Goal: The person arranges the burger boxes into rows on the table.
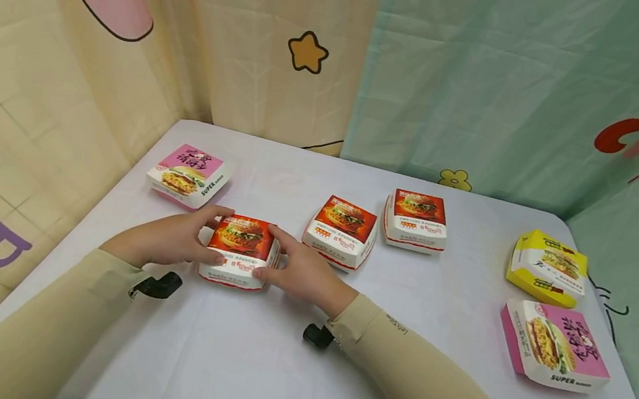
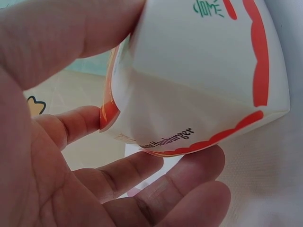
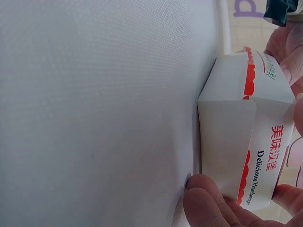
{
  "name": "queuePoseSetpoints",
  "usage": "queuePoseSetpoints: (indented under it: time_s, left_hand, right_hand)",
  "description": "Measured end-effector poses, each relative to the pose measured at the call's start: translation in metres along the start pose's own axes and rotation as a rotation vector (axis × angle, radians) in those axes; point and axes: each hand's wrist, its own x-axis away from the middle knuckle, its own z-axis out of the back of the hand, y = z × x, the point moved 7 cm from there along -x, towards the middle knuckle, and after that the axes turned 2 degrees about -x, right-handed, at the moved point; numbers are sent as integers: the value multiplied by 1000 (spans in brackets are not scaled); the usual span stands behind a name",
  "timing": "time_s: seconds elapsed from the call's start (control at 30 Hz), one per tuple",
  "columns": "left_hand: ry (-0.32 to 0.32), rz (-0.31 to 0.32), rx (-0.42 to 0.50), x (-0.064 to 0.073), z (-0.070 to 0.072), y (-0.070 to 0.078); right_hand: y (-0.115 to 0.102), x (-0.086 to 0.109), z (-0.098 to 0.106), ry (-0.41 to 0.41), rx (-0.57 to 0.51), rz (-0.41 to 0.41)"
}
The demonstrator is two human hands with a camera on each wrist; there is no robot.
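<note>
A red-and-white hamburger box (image 1: 239,246) sits on the white table, its burger picture facing up. My left hand (image 1: 174,237) grips its left side, thumb near the front and fingers along the side and back. From the right, my right hand (image 1: 306,272) holds the same box, with the thumb at the front edge. In the left wrist view, the fingers curve round the box's printed side (image 2: 189,90). The right wrist view shows the other side panel (image 3: 236,146) close to the fingertips (image 3: 203,198). Just beyond my right hand stands a second red-and-white box (image 1: 341,232).
A pink box (image 1: 185,174) lies behind my left hand. Another red-and-white box (image 1: 415,221) stands at the back. On the right are a yellow box (image 1: 548,267) and a larger-looking pink box (image 1: 555,346). Curtains (image 1: 476,77) border the table's back and sides.
</note>
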Motion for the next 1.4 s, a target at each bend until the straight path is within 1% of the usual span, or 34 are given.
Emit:
queuePoseSetpoints:
  time_s: [0.3,0.47,0.87,0.93,1.1,1.17,1.4]
  left_hand:
    - [14,-12,-17,1,1,0]
    - [9,-13,-9,1,0,1]
    - [1,2,-12,0,0,-1]
    - [6,4,-26,0,0,-1]
    - [8,35,-30,-1,-1,-3]
    - [7,47,-19,-1,-1,-4]
    - [12,13,-40,1,1,2]
  right_hand:
    - [0,0,0,6,-3,12]
    - [-1,1,0,5,-5,17]
    - [0,1,0,9,-9,15]
    - [-1,1,0,9,-12,16]
    - [-1,0,0,6,-16,14]
    - [-1,0,-1,4,-13,10]
    - [-3,2,0,10,43,10]
